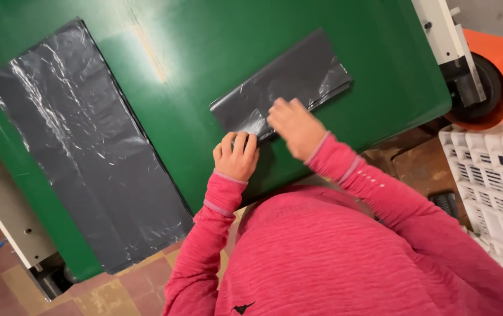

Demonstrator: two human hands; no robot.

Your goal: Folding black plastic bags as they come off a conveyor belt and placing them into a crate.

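While both hands [237,155] [295,126] press folded bag [283,82], green table [216,41]

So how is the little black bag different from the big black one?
The folded bag is small and narrow; the big bag lies spread out long and wide. Both hands, left hand and right hand, press on the folded bag; nothing touches the big bag. The big bag hangs past the edge of the green table; the folded bag lies fully on it. Both are dark, shiny, crinkly plastic.
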